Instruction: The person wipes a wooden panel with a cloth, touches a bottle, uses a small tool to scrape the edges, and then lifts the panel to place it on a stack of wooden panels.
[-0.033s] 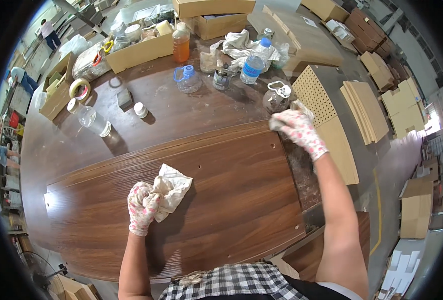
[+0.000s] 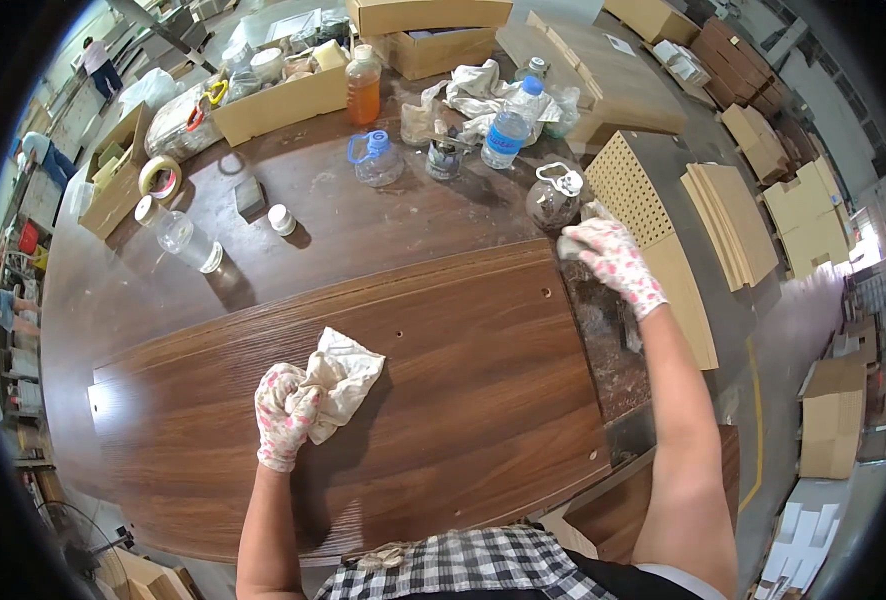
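Note:
A dark brown wood-grain board [image 2: 463, 370] lies flat before me, with small holes near its edges. My left hand [image 2: 285, 415], in a white glove with pink spots, is closed around a crumpled white cloth [image 2: 348, 375] over the board's left part. My right hand [image 2: 613, 262], in a matching glove, is just past the board's far right corner with its fingers bent together. Something greyish shows at those fingertips; I cannot tell whether it is a rag or soiled glove. Just beyond that hand stands a round clear jug [image 2: 553, 200] with a white handle and dark contents.
Farther back on the table [image 2: 313, 230] are a clear bottle [image 2: 188, 240], a tape roll [image 2: 160, 178], a grey block [image 2: 249, 198], a blue-labelled water bottle [image 2: 504, 138] and an orange-liquid bottle [image 2: 363, 88]. Perforated board [image 2: 628, 190] stands right of my right hand. Cartons line the back.
My right hand has shifted slightly right, from over the board's far right corner to just outside it. My left hand and the cloth stay in place.

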The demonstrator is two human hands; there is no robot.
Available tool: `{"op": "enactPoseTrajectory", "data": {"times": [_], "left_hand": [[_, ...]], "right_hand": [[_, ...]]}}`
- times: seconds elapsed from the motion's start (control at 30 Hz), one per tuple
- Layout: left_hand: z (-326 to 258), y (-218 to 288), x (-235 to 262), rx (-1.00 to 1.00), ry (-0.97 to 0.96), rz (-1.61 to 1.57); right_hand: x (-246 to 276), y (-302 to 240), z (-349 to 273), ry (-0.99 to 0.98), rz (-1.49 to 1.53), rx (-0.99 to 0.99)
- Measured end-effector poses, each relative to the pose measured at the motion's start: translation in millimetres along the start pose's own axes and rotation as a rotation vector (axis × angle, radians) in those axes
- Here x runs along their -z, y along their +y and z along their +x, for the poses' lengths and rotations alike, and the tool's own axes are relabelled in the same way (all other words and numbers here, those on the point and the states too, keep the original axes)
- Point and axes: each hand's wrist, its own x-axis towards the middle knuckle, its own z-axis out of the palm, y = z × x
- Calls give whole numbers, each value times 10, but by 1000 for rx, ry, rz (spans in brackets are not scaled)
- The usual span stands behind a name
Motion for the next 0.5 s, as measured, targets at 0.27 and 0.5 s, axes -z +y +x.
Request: {"op": "enactPoseTrajectory", "data": {"times": [0.27,0.5], "left_hand": [[-14,17,59,21,4,5],[42,27,32,-73,8,-20]], "right_hand": [[-269,-463,217,32,345,137],[-729,-1677,805,75,423,424]]}}
